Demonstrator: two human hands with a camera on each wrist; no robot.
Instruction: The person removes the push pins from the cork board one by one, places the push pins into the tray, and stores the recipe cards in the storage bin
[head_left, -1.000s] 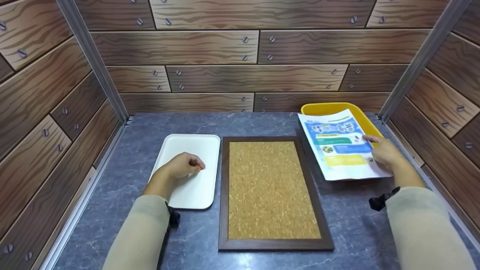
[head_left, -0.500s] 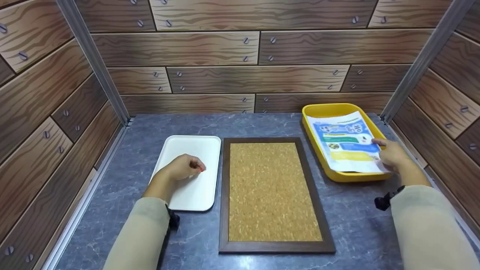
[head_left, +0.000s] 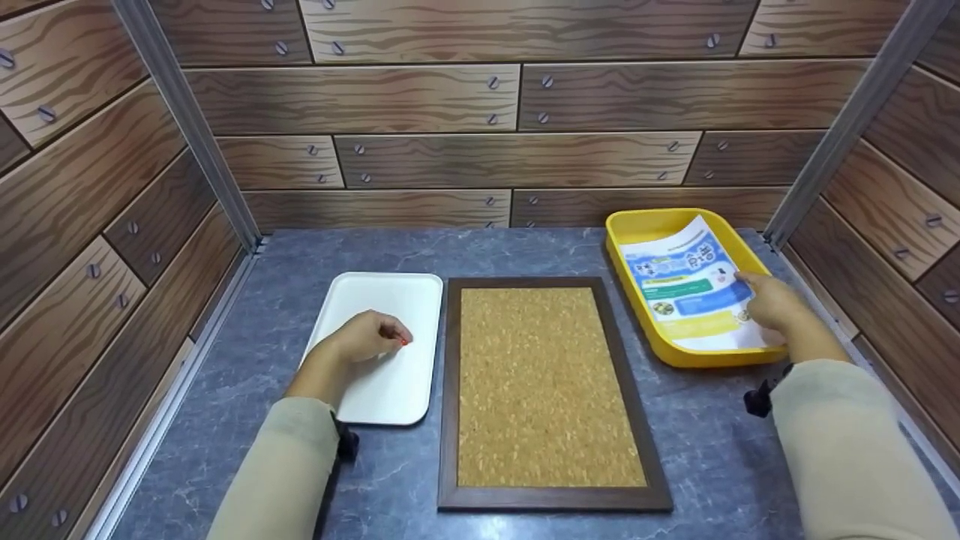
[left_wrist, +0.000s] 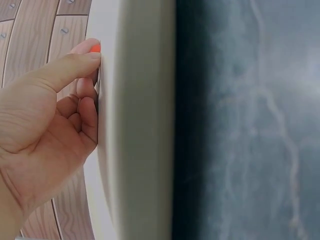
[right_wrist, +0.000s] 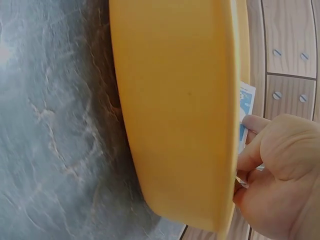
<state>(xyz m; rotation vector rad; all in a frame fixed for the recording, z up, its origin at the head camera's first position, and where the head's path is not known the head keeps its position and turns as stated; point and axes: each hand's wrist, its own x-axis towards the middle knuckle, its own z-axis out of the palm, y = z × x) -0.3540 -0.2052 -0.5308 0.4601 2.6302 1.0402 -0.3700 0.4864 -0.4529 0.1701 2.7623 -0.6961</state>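
My left hand (head_left: 367, 335) pinches a small red object (head_left: 404, 342) between thumb and fingertips, low over the white tray (head_left: 397, 390). In the left wrist view only a bit of that red object (left_wrist: 95, 48) shows; the rest hides behind the fingers. On the right, my right hand (head_left: 769, 304) holds a printed paper sheet (head_left: 694, 296) by its right edge. The sheet lies inside the yellow bin (head_left: 660, 352), its top right corner raised. From the right wrist view, the fingers reach past the bin's rim, and the bin wall hides most of the sheet (right_wrist: 243, 132).
Between the tray and the bin lies a cork board (head_left: 547, 390) in a dark wooden frame (head_left: 555, 499). All of it rests on a grey marbled table (head_left: 390, 487). Wood-patterned walls (head_left: 420, 97) close off the back and both sides.
The sheet has gone from above the yellow bin down into it, with the right hand still on its edge. The left hand and its small red object have barely moved.
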